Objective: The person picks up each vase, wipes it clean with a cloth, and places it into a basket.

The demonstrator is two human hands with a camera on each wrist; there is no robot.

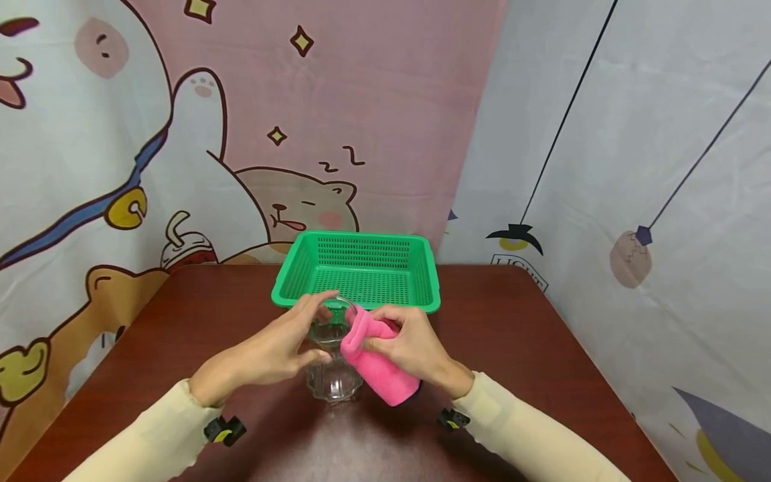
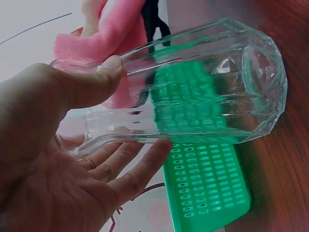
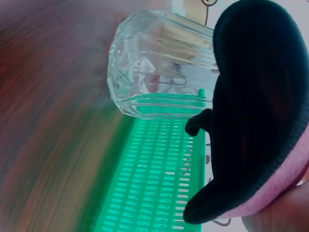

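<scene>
Two hands, one glass, one cloth and one basket were seen, all over a single table (image 1: 542, 321) of dark reddish-brown wood with a smooth, slightly glossy top.

The left hand (image 1: 274, 348) was found wrapped around the glass (image 1: 331, 358), its fingers (image 2: 125, 164) curled under the wall and the thumb pressed on the opposite side near the rim, as was shown by the left wrist view. The glass was a clear, faceted tumbler with ribbed vertical panels and a thick, many-sided base; it was held just above the table, near its middle and just in front of the basket, and whether its base touched the wood could not be told.

The cloth (image 1: 379, 365) was a soft, fuzzy pink piece with a black underside, folded into a thick pad and pressed against the right side of the glass at the rim. It was gripped by the right hand (image 1: 409, 345), whose fingers were curled over the upper fold.

Behind both hands, one green plastic basket (image 1: 361, 271) was set on the table: rectangular, shallow, with a flared rim and slotted mesh walls and floor.

Cream-coloured sleeves were worn on both arms.
</scene>
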